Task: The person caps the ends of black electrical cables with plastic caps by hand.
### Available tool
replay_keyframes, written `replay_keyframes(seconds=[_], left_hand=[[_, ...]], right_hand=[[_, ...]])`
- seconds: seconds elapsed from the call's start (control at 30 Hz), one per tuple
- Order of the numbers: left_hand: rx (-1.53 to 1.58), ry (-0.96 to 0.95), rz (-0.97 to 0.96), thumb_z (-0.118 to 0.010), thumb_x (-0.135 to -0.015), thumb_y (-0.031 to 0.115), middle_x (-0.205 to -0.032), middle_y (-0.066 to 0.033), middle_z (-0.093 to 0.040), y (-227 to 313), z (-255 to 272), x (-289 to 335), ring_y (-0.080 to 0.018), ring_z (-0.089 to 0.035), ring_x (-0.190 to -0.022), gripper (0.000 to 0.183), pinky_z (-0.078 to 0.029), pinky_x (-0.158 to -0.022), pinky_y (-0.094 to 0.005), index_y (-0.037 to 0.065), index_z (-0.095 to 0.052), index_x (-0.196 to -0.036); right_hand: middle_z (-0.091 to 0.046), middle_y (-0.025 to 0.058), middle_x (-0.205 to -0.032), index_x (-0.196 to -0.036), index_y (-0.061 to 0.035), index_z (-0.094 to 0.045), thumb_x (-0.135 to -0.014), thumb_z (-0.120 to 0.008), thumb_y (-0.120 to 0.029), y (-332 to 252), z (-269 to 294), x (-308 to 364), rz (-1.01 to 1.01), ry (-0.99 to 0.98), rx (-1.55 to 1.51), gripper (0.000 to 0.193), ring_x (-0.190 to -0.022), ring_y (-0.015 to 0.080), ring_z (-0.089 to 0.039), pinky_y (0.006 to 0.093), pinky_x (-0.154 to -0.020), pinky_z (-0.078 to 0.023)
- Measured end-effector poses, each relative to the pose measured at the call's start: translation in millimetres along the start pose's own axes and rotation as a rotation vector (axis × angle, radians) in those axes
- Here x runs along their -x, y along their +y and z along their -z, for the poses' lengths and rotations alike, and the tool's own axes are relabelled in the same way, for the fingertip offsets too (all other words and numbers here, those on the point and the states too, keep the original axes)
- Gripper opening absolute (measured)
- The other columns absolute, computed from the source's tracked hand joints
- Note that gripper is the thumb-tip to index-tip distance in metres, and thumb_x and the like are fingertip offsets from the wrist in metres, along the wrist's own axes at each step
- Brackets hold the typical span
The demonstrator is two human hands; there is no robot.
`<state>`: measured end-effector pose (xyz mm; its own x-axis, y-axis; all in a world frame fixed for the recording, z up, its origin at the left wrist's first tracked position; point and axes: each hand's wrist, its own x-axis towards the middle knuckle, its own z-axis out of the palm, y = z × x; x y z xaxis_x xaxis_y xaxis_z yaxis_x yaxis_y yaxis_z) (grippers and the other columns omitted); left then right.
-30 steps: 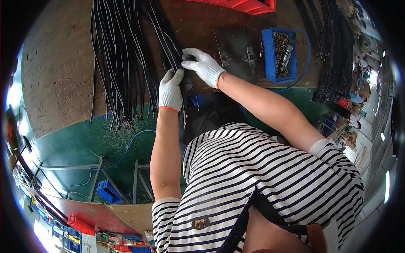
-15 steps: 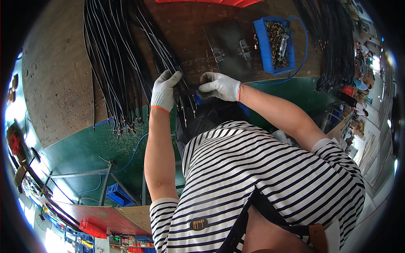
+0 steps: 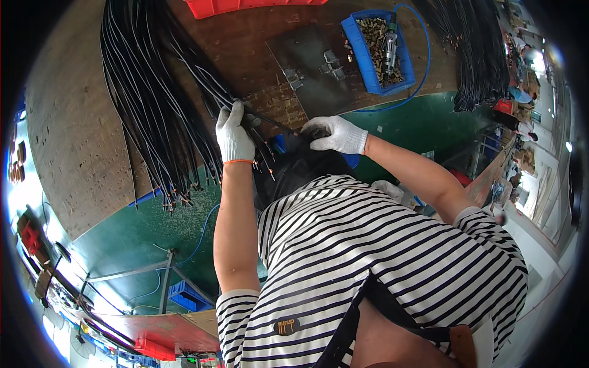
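Observation:
My left hand (image 3: 234, 136), in a white glove with grey fingertips, is closed round a small bunch of black cables (image 3: 205, 80) on the table. Short cable ends with copper-coloured tips stick out below it. From this bunch one black cable (image 3: 270, 121) slants across to my right hand (image 3: 340, 135), also gloved. Its copper-coloured end lies at the curled right fingertips, which seem to pinch it; the exact contact is dark. A larger bundle of black cables (image 3: 144, 92) lies left of my left hand, its ends hanging over the table edge.
Beyond my right hand lies a dark metal plate (image 3: 313, 67) with small clamp-like fittings. A blue bin (image 3: 356, 46) holds many small brass-coloured parts and a metal tool (image 3: 390, 52) on a blue hose (image 3: 427, 55). More black cables (image 3: 481, 67) hang at the far right; a red tray (image 3: 257, 5) stands at the back.
My right hand has moved right and slightly nearer, and one cable now stretches toward it from the bunch. The left hand stays on the bunch. The view has shifted a little.

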<state>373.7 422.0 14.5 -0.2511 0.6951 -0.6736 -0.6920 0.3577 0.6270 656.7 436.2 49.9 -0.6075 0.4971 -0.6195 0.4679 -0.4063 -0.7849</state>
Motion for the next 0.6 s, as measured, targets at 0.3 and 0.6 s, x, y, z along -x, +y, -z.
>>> replay_keyframes(seconds=[0.3, 0.6], left_hand=[[0.010, 0.001, 0.001, -0.063, -0.109, 0.016, -0.088, -0.0010, -0.066, -0.7, -2.5, -0.7, -0.0129, -0.063, -0.066, 0.009, -0.058, -0.063, -0.0305, 0.007, -0.067, -0.106], [-0.002, -0.056, 0.052, -0.076, -0.098, 0.010, -0.083, -0.0017, -0.070, 12.3, -10.5, -1.0, -0.0133, -0.065, -0.065, 0.005, -0.053, -0.059, -0.0285, 0.008, -0.072, -0.099]], right_hand=[[-0.073, 0.0036, -0.124, -0.134, -0.0024, -0.069, -0.092, -0.080, -0.007, 5.5, -5.9, 10.0, 0.014, 0.013, -0.122, 0.044, -0.112, 0.0122, -0.065, 0.0304, -0.104, -0.050], [-0.076, 0.0055, -0.111, -0.134, 0.0024, -0.068, -0.095, -0.076, -0.007, -14.7, -24.9, -7.6, -0.107, -0.018, -0.415, 0.041, -0.097, 0.0120, -0.071, 0.0303, -0.089, -0.057]])
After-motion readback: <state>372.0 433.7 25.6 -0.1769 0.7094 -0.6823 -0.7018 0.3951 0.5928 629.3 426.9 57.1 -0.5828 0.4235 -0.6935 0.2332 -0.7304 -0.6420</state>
